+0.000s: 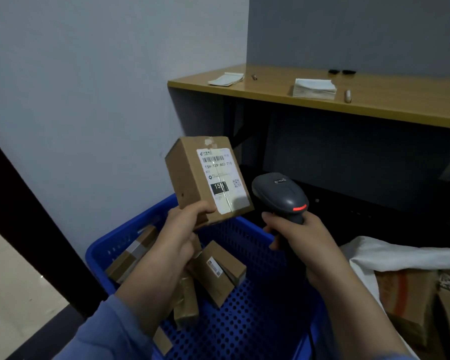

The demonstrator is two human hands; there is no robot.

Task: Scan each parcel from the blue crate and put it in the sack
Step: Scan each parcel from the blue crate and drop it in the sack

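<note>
So here's where we are. Our left hand [182, 229] sits in the middle of the frame, fingers and thumb curled around the bottom end of a cardboard parcel [190, 175]. We're holding it upright and a bit tilted, above the back edge of the blue crate [257, 323]. The parcel's white shipping label [218, 178] faces us, with the barcode near the top and a strip of clear tape running down over it.

Just right of that, our right hand [299, 242] is wrapped around the handle of the dark grey scanner [281, 196], with the fingers clenched on the grip. The scanner's head sits just beside the lower right corner of the parcel, and a red light glows on its near side. Can't tell if the two are actually touching, but it's close.

Down in the crate, lower centre, a few more brown parcels [218, 271] lie jumbled against each other, partly hidden under our left forearm.

The white sack [400, 255] is at the lower right edge, mouth open, with cardboard boxes [405, 302] showing inside it.

In the upper right there's a wooden shelf [390, 107] with two stacks of paper on it, one [315, 87] near the middle and one [226, 79] toward its left end.
</note>
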